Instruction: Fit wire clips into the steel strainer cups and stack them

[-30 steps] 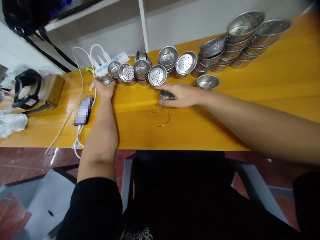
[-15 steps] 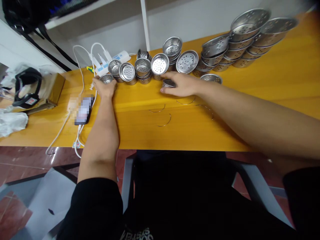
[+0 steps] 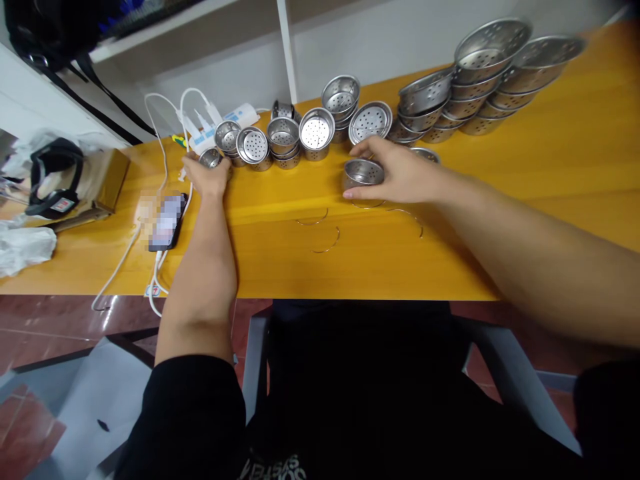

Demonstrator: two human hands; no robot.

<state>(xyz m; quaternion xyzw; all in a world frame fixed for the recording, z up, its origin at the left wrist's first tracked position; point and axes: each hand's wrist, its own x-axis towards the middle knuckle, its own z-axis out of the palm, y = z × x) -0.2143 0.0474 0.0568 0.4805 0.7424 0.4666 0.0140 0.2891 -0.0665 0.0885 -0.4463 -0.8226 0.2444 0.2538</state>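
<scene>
My right hand [image 3: 400,170] is closed around a small perforated metal cup [image 3: 363,173], fingers at its far side and thumb at its near side. Over at the left, the fingers of my left hand [image 3: 207,179] curl round another small perforated metal cup [image 3: 211,157], which sits beside the row of stacked cups [image 3: 284,133]. Partly behind my right wrist is one more cup [image 3: 425,155]. A wider perforated dish [image 3: 371,123] leans tilted behind my right hand. Thin curved wires [image 3: 326,241] lie on the table in front of the cups.
Taller stacks of larger perforated bowls [image 3: 480,87] stand at the back right. A power strip [image 3: 205,139] with white cables lies at the back left, and a phone [image 3: 168,223] beside my left forearm. A cardboard box [image 3: 107,180] with a black strap device is farther left.
My right hand has moved right and slightly toward me with the small cup in its grip, away from the row. My left hand has stayed at its cup.
</scene>
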